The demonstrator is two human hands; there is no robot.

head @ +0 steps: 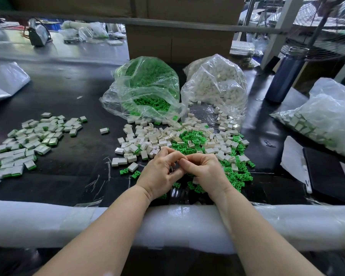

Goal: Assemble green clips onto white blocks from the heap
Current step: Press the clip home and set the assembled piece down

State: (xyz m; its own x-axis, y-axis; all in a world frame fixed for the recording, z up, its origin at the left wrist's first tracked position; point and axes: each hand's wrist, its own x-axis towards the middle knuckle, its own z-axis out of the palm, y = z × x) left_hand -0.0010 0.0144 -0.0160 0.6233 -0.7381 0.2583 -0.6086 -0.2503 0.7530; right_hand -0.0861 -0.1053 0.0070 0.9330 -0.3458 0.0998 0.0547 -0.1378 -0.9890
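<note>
Mixed heap of small white plastic blocks [157, 139] and green plastic clips [191, 136] on black surface [72, 156], just beyond my hands. Left hand [159, 175], right hand [204, 172] curled together, fingertips meeting; piece in grip hidden, cannot tell. Likely mid-press. Next: seat clip, toss onto finished pile [28, 142] left.

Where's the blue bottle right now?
In the head view, the blue bottle stands upright far right on the black table, right of the bag of white blocks.
</note>
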